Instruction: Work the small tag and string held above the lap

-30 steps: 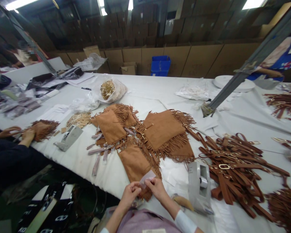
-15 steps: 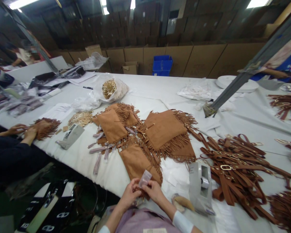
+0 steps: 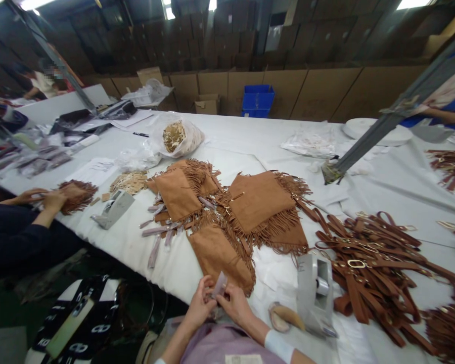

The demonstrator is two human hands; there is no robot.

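Close to my body, my left hand [image 3: 201,302] and my right hand [image 3: 234,303] meet with bent fingers around a small translucent plastic piece [image 3: 220,284]. Both hands pinch it, and part of it stands up between the fingertips. What lies lower between the palms is hidden. Just beyond the fingers is a brown fringed suede pouch [image 3: 218,255] at the table's edge. More fringed pouches [image 3: 263,199] are piled behind it, with thin strips in pale plastic wrap [image 3: 161,230] at their left.
A grey tape dispenser [image 3: 305,288] stands right of my hands, beside a pile of brown leather straps [image 3: 367,263] with metal clasps. Another tape dispenser [image 3: 114,210] is at the left, near a co-worker's hands [image 3: 53,199]. A metal post [image 3: 379,121] rises from the table.
The plastic piece has turned and now looks narrower, almost edge-on. My hands have shifted a little left, still together. The whole view has swung slightly.
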